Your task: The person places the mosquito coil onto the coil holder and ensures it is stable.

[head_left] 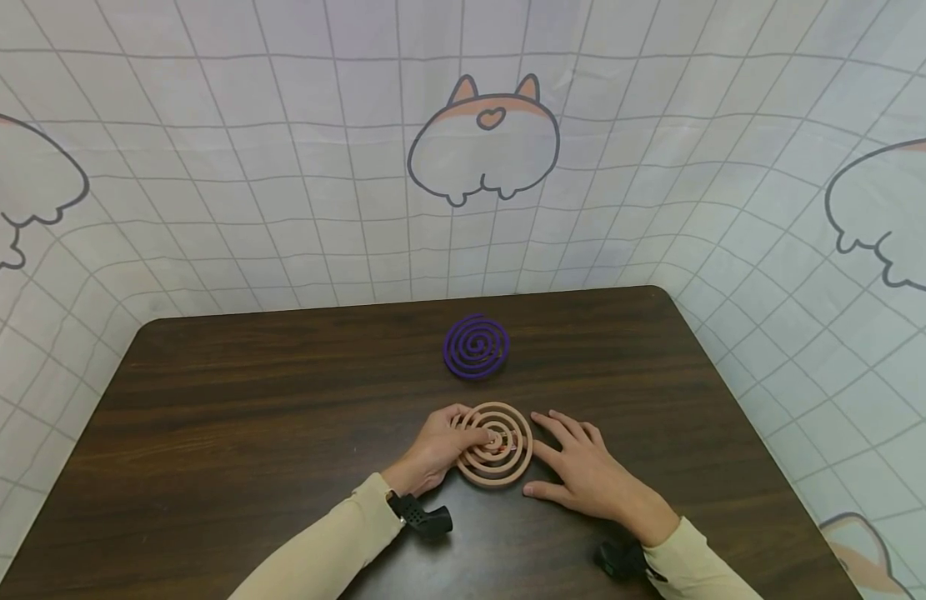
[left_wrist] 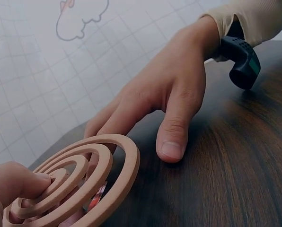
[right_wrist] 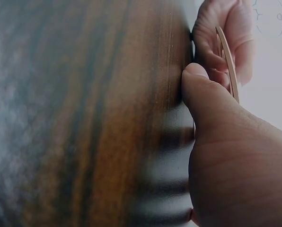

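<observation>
A beige spiral mosquito coil is in my left hand. The thumb presses on its centre from above, with the other fingers beneath. In the left wrist view the coil tilts, and a small red-and-white thing shows through its rings; I cannot tell what it is. My right hand spreads its fingers at the coil's right edge, palm down and low over the table. Its fingertips pass partly behind the rings in the left wrist view, so contact is unclear. Farther back lies a purple spiral coil.
The dark wood-grain table has rounded far corners. Behind it and along both sides hangs a white grid-patterned curtain with cartoon animal prints. Black devices are strapped to the left wrist and right wrist.
</observation>
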The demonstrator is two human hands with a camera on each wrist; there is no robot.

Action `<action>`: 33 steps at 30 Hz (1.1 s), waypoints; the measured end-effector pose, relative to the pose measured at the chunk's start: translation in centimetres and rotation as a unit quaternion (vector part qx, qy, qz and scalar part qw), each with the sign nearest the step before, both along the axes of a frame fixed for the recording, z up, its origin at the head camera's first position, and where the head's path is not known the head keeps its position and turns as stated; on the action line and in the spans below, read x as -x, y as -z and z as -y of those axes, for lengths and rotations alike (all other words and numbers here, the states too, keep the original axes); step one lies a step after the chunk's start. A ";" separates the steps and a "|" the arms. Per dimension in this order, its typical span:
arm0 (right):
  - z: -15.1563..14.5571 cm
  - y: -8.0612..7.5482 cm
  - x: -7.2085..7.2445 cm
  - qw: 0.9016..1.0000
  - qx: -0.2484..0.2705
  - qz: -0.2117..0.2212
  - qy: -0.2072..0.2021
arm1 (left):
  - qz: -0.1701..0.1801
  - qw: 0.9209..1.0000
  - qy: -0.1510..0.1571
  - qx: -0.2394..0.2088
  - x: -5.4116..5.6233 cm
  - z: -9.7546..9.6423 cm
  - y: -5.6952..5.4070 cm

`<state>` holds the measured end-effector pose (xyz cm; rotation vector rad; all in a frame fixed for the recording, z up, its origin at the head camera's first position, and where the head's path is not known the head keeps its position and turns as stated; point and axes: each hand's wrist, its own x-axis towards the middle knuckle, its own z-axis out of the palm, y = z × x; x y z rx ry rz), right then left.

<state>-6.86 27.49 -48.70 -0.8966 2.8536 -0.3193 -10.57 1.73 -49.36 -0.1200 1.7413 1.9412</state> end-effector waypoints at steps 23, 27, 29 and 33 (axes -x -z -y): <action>0.1 -0.1 -0.1 1.000 0.001 0.004 0.005 | 0.008 1.000 0.004 -0.017 0.0 0.1 0.2; 0.1 -0.1 -0.1 1.000 0.002 0.002 0.004 | 0.005 1.000 0.005 -0.019 0.0 0.1 0.2; 0.1 -0.1 -0.1 1.000 0.002 0.000 0.003 | 0.005 1.000 0.004 -0.021 0.0 0.1 0.2; 0.1 0.0 -0.1 1.000 0.002 -0.005 0.002 | 0.009 1.000 0.005 -0.027 0.0 0.2 0.2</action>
